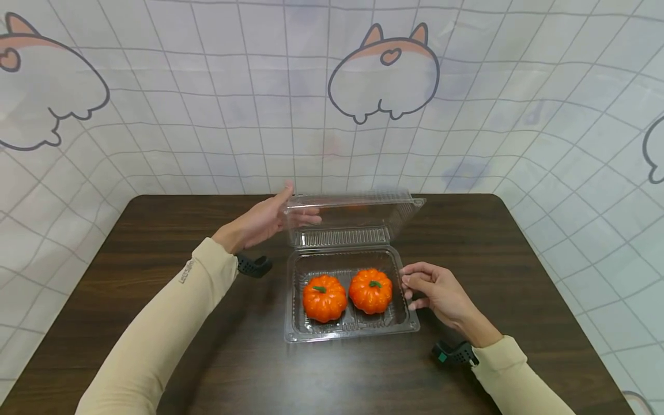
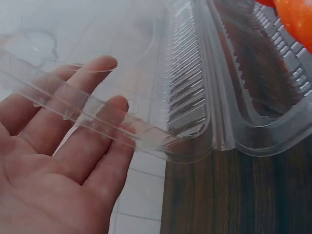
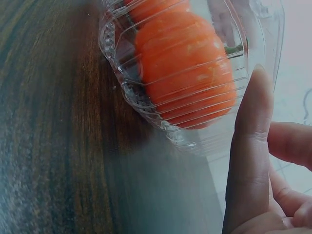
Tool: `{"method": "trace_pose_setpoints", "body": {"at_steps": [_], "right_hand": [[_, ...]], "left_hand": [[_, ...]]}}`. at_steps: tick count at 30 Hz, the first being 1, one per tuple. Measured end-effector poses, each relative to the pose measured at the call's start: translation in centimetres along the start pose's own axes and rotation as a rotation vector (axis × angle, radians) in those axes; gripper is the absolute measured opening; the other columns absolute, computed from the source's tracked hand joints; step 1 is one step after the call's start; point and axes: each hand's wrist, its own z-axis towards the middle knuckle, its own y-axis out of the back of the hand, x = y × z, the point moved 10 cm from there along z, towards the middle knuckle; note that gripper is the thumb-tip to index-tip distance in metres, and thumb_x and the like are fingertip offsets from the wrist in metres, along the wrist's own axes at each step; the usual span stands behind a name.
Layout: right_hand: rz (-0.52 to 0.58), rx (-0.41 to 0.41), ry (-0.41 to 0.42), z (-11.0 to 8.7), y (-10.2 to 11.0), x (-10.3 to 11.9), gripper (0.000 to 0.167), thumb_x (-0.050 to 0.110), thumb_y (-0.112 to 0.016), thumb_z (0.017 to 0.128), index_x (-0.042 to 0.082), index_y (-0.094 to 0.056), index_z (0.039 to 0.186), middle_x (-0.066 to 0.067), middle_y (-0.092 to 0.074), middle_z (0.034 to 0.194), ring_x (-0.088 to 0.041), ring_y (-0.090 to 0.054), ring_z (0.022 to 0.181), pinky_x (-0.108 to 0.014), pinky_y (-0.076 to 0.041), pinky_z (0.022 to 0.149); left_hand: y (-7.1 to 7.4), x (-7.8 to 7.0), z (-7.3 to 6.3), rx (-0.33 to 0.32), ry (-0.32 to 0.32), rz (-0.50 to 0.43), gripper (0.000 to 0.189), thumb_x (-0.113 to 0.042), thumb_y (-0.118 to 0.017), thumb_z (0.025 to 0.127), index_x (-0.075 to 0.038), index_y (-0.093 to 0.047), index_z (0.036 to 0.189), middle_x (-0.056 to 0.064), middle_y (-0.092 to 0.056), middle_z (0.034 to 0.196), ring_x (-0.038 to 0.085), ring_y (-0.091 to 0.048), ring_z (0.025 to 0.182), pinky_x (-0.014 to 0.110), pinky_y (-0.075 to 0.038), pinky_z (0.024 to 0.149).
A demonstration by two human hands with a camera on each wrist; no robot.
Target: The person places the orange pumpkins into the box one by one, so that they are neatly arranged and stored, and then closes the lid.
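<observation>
A clear plastic clamshell container [image 1: 353, 334] lies on the table, its lid [image 1: 342, 202] raised at the far side. Inside sit two orange toy pumpkins with green stems, the left pumpkin [image 1: 324, 298] next to the right pumpkin [image 1: 370, 291]. My left hand [image 1: 264, 218] is at the lid's left end, thumb up. Its extended fingers [image 2: 92, 146] show through the clear plastic in the left wrist view. At the base's right rim is my right hand [image 1: 436, 291], fingers loosely bent in the head view. In the right wrist view, one straight finger [image 3: 251, 126] has its tip right at the rim.
The dark wooden table [image 1: 249, 357] ends at a white gridded cloth backdrop [image 1: 207, 115] with cartoon animal prints, which stands behind it and along the sides. A black wrist strap [image 1: 254, 266] is on the left wrist, another strap [image 1: 453, 353] on the right.
</observation>
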Motion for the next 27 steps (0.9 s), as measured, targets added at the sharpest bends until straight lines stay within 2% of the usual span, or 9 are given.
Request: {"method": "trace_pose_setpoints", "body": {"at_steps": [2,5,8,14,16,18,21,23,27], "right_hand": [[0.0,0.0,0.002,0.0,0.0,-0.1,0.034,0.015,-0.063,0.104,-0.006,-0.053,0.128,0.003,-0.071,0.09,-0.01,-0.065,0.074,-0.025,-0.064,0.063],[0.002,0.002,0.002,0.1,0.0,-0.2,0.034,0.016,-0.063,0.104,-0.006,-0.053,0.128,0.003,-0.072,0.091,-0.01,-0.065,0.074,-0.025,-0.064,0.063],[0.003,0.003,0.002,0.1,0.0,-0.3,0.035,0.016,-0.063,0.104,-0.006,-0.052,0.128,0.003,-0.072,0.091,-0.01,-0.065,0.074,-0.025,-0.064,0.063],[0.005,0.006,0.006,0.2,0.0,-0.3,0.036,0.018,-0.063,0.104,-0.006,-0.052,0.129,0.003,-0.072,0.091,-0.01,-0.065,0.075,-0.025,-0.064,0.064],[0.007,0.007,0.007,0.2,0.0,-0.3,0.036,0.018,-0.063,0.104,-0.006,-0.052,0.129,0.003,-0.072,0.091,-0.01,-0.065,0.075,-0.025,-0.064,0.064],[0.01,0.01,0.007,0.3,-0.1,-0.3,0.036,0.018,-0.063,0.104,-0.006,-0.052,0.129,0.003,-0.072,0.091,-0.01,-0.065,0.075,-0.025,-0.064,0.064],[0.013,0.009,0.007,0.3,-0.2,-0.2,0.036,0.018,-0.063,0.104,-0.006,-0.052,0.129,0.003,-0.072,0.092,-0.01,-0.065,0.075,-0.025,-0.064,0.064],[0.014,0.007,0.008,0.3,-0.2,-0.1,0.037,0.019,-0.063,0.104,-0.006,-0.052,0.129,0.003,-0.072,0.092,-0.01,-0.065,0.076,-0.025,-0.064,0.064],[0.022,0.008,0.009,0.4,-0.4,-0.1,0.037,0.018,-0.063,0.104,-0.006,-0.052,0.13,0.003,-0.072,0.092,-0.01,-0.066,0.076,-0.025,-0.064,0.064]], "left_hand": [[-0.1,0.1,-0.3,-0.013,0.016,0.04,0.089,-0.079,-0.019,0.1,-0.017,-0.035,0.161,0.004,-0.052,0.159,0.026,-0.034,0.158,0.055,-0.012,0.135],[-0.4,0.5,-0.8,-0.035,0.06,0.09,0.096,-0.082,-0.019,0.098,-0.017,-0.008,0.168,0.003,-0.018,0.175,0.03,-0.013,0.164,0.057,-0.008,0.134],[-0.6,1.1,-1.4,-0.055,0.109,0.131,0.1,-0.085,-0.016,0.095,-0.022,0.014,0.165,0.004,0.013,0.176,0.034,0.005,0.164,0.06,-0.006,0.133],[-0.9,1.6,-1.9,-0.064,0.08,0.176,0.098,-0.086,-0.008,0.094,-0.022,0.018,0.164,0.006,0.016,0.175,0.037,0.003,0.164,0.06,-0.006,0.133],[-1.2,1.5,-1.9,-0.05,0.034,0.187,0.094,-0.083,-0.006,0.096,-0.021,0.004,0.167,0.004,0.005,0.177,0.034,-0.002,0.164,0.06,-0.006,0.133],[-1.4,1.5,-1.8,-0.048,0.005,0.223,0.089,-0.082,-0.005,0.097,-0.027,-0.017,0.167,-0.003,-0.007,0.176,0.026,-0.005,0.165,0.059,-0.005,0.134],[-1.9,1.2,-1.7,-0.045,-0.051,0.308,0.08,-0.08,-0.005,0.099,-0.039,-0.045,0.155,-0.012,-0.026,0.171,0.019,-0.01,0.165,0.064,-0.003,0.132],[-2.0,1.2,-1.8,-0.056,-0.069,0.356,0.076,-0.08,-0.007,0.099,-0.044,-0.048,0.152,-0.016,-0.027,0.17,0.019,-0.007,0.165,0.067,-0.001,0.131],[-2.5,0.5,-2.2,-0.051,-0.153,0.406,0.071,-0.069,-0.008,0.106,-0.037,-0.049,0.153,-0.009,-0.027,0.171,0.024,-0.012,0.165,0.067,-0.004,0.13]]}}
